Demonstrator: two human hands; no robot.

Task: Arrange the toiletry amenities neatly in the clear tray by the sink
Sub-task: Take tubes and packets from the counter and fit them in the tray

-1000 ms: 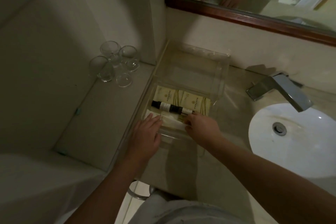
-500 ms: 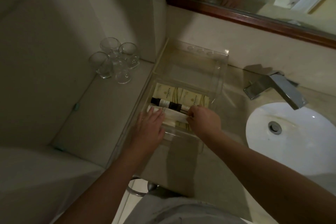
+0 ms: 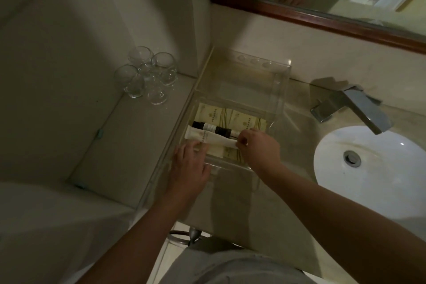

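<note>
A clear tray (image 3: 280, 90) stands on the counter left of the sink. In its near compartment lie cream packets with green print (image 3: 232, 117), a dark bottle with a pale label (image 3: 211, 127) and a white tube (image 3: 207, 138) lying across in front of the bottle. My right hand (image 3: 258, 147) pinches the tube's right end. My left hand (image 3: 190, 166) rests with straight fingers on the tray's near left edge, fingertips touching the tube's underside. Another cream packet (image 3: 227, 152) shows under the tube.
Three upturned glasses (image 3: 147, 76) stand on the ledge at the left. A white basin (image 3: 378, 168) with a chrome tap (image 3: 355, 108) lies to the right. A wood-framed mirror (image 3: 322, 18) hangs above, close to the tray's far end.
The white tube has come up into view across the front of the bottle, held at its right end by my right hand. My left hand has slid back slightly toward me.
</note>
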